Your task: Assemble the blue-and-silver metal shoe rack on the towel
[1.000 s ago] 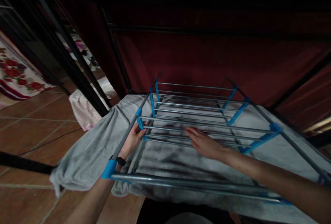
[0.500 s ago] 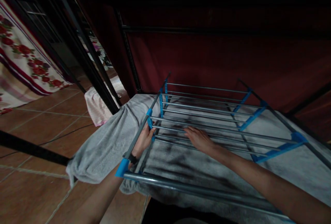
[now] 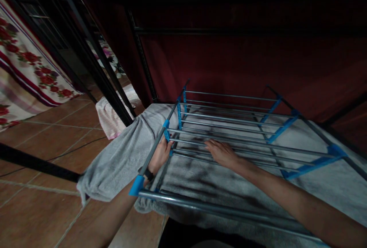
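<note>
A metal drying rack (image 3: 229, 211) with grey rods and blue plastic joints stands in front of me. A grey towel (image 3: 120, 156) lies spread on a lower tier under the top rods and hangs over the left side. My left hand (image 3: 160, 154) reaches in under the left side bar, its fingers curled at the towel's edge by a blue joint. My right hand (image 3: 222, 152) lies flat, fingers stretched out, on the towel between the rods. Both forearms pass over the front rod.
Brown floor tiles (image 3: 43, 137) spread to the left. A pink-and-white cloth (image 3: 110, 116) hangs beside a black frame post (image 3: 94, 72). A flowered fabric (image 3: 25, 72) hangs at far left. A dark red cloth (image 3: 243, 64) covers the back behind the rack.
The view has shifted slightly right and closer between the earliest frame and now. Both hands stay at nearly the same spots on the towel.
</note>
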{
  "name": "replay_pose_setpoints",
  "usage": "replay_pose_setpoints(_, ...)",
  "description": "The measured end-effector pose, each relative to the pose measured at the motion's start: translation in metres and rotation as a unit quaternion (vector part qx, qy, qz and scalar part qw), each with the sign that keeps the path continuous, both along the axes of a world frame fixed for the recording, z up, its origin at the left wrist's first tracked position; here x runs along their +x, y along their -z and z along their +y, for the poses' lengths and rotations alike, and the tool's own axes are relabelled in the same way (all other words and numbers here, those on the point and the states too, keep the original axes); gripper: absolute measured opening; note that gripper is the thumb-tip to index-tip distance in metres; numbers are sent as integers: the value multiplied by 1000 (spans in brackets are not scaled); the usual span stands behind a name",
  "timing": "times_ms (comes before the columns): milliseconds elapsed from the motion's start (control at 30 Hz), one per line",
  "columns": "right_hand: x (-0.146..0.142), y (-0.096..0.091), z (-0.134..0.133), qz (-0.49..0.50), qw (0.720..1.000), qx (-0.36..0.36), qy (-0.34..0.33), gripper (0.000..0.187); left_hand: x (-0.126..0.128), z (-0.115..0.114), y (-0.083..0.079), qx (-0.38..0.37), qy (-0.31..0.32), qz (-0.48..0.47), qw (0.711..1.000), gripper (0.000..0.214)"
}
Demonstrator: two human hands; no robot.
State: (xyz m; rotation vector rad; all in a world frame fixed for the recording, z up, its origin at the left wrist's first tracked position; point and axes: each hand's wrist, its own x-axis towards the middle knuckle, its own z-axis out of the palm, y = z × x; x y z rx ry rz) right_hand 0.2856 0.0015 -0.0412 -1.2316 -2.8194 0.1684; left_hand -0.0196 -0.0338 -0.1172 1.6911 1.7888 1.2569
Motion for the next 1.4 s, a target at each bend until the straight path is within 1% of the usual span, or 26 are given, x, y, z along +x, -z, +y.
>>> replay_pose_setpoints(300, -1, -5, 2, -6, 1000, -18, 3, 27, 5, -1, -5, -2, -10, 37, 999, 47)
replay_pose_setpoints(467, 0, -5, 6, 8, 999, -35, -11, 27, 5, -2, -6, -10, -13, 56, 998, 47)
replay_pose_setpoints(633, 1, -5, 11, 29, 998, -53, -16, 26, 7, -2, -7, -15, -21, 53, 998, 49)
replay_pose_setpoints(867, 1, 1, 21, 70, 992, -106, -15, 29, 9, -2, -8, -21, -32, 71, 997, 43)
replay_pose_setpoints(1067, 2, 2, 28, 100, 982, -163, -4, 28, 9, -1, -7, 8, -36, 85, 996, 40)
replay_pose_setpoints(1167, 1, 2, 31, 108, 977, -182, -6, 28, 8, -1, -6, 3, -35, 91, 995, 39)
replay_pose_setpoints(1300, 0, 0, 31, 94, 977, -191, -6, 30, 6, 0, -3, -2, -36, 89, 995, 41)
replay_pose_setpoints(1333, 0, 0, 31, 89, 979, -185, -6, 31, 6, 1, -3, -2, -32, 84, 996, 42)
replay_pose_setpoints(1400, 1, -1, 27, 90, 985, -149, -18, 32, 4, 1, -4, -2, -14, 64, 998, 44)
